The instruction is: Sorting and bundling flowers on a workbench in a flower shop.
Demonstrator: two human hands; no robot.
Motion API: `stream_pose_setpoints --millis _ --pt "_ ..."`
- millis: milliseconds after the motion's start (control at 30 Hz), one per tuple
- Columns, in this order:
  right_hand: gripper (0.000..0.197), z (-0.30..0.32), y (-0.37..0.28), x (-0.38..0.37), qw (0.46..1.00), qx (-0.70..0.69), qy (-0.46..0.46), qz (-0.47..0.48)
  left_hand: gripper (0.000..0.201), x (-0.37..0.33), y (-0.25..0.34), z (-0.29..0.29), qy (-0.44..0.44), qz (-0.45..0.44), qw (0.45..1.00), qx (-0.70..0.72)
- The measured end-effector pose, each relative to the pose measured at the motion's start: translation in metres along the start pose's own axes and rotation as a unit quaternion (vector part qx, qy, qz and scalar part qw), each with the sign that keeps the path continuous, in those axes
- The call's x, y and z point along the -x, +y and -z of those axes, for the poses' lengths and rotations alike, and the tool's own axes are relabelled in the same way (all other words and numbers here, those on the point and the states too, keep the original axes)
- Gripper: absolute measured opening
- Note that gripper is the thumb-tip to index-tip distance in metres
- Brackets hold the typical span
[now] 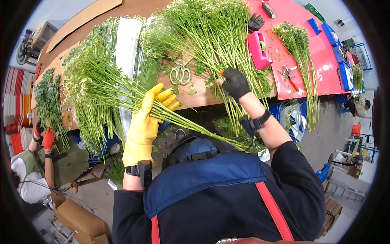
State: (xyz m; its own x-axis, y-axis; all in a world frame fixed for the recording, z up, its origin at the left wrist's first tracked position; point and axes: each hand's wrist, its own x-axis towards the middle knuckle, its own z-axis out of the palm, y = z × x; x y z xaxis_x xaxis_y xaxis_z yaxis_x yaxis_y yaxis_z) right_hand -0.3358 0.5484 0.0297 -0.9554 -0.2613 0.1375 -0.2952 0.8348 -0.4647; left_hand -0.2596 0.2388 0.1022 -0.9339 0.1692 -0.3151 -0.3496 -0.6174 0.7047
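My L hand (140, 130), yellow glove, is just L of ctr, fingers half curled round a flower bunch (185, 121), stems lying across the palm. Bunch runs diagonally: blooms toward the L of frame, bare ends down at lower ctr, just above my navy apron (203, 181). R hand (237, 84), black glove, is upper ctr-right, fingers bent in among stems of the big flower pile (203, 24); can't tell if it's gripping any. Scissors (180, 75) lie on the brown table (203, 95) btwn hands; pink tape dispenser (259, 57) sits R of the pile.

Handling, my guess: bunch is v. light, stems thin & springy, prob. a bit slick if damp, easy to kink w/ a hard squeeze. Blooms look delicate & tangle-prone, so keep fingers off them. Best hold = mid-stem, below the leafy part, firm-ish but not crushing; loose ends fan out, so support them too.
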Motion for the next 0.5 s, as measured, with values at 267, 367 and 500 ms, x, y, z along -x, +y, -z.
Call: stream_pose_setpoints --millis 267,367,500 --pt "0.031 -0.001 0.073 0.003 0.998 0.040 -0.020 -0.042 0.058 -0.002 0.000 -0.002 0.029 -0.011 0.999 -0.029" --pt "0.028 0.025 0.070 0.016 0.952 -0.234 -0.057 -0.187 0.058 -0.005 0.003 0.000 0.032 -0.013 0.999 -0.030" --pt "0.023 0.094 0.004 0.021 0.878 -0.409 0.039 -0.245 0.057 -0.006 0.006 0.006 0.019 0.003 1.000 0.009"
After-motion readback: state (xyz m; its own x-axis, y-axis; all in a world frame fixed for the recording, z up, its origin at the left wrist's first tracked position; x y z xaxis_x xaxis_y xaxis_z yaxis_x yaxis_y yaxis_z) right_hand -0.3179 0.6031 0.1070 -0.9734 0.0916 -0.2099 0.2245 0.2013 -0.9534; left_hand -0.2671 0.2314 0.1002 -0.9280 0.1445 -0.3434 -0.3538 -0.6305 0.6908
